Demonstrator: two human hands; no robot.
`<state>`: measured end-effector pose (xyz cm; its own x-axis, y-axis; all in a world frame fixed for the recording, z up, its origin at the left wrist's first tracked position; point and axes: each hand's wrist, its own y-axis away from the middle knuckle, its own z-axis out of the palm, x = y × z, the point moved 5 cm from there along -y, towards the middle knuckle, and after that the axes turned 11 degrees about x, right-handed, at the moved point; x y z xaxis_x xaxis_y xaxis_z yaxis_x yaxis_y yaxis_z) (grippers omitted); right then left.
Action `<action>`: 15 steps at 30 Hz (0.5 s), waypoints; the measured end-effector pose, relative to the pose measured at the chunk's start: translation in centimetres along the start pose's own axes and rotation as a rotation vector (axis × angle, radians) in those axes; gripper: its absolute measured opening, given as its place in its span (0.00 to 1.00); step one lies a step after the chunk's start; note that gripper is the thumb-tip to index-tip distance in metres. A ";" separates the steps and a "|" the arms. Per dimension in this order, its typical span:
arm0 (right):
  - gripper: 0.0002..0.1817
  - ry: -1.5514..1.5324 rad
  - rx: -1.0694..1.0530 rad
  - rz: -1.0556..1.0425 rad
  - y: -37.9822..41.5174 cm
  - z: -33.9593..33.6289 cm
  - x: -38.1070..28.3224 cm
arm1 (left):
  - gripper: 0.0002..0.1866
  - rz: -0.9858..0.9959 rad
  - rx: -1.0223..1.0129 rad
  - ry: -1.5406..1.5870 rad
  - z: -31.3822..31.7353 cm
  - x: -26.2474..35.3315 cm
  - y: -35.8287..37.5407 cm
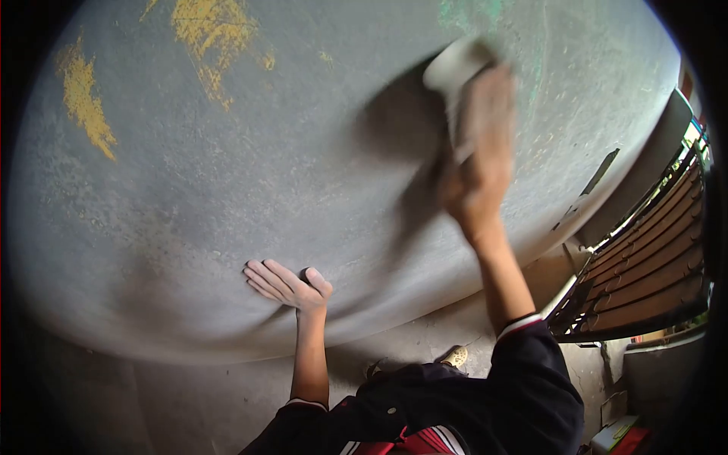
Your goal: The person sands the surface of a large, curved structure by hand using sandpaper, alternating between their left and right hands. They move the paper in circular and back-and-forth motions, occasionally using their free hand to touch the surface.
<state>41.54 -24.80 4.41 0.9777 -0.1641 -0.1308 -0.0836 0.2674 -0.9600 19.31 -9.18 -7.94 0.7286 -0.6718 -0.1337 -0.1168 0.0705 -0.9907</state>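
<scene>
A large grey curved panel [303, 174] with a scuffed, dusty surface fills most of the view. Against its upper right part, my right hand [485, 129] is closed on a pale rounded pad [457, 64]. Both are smeared by motion, and the exact kind of pad cannot be made out. My left hand [287, 285] lies flat on the lower middle of the panel, fingers stretched out and pointing left, thumb apart, holding nothing. Whitish dust coats its fingers.
Yellow patches [216, 38] mark the panel's upper left, and faint green ones [485, 11] its top. A slatted metal gate [644, 258] stands at the right. Below are the concrete floor [220, 394] and a shoe [456, 356]. Red and green items [618, 436] lie at lower right.
</scene>
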 end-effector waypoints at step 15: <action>0.25 -0.021 -0.202 0.102 6.9 0.5 -3.9 | 0.31 -0.003 0.003 0.055 -0.3 -0.2 0.4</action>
<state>37.27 -21.86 -1.60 0.9659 -0.1254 -0.2264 -0.2168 0.0857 -0.9724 18.97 -9.25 -8.26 0.6907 -0.7115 -0.1293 -0.1126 0.0708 -0.9911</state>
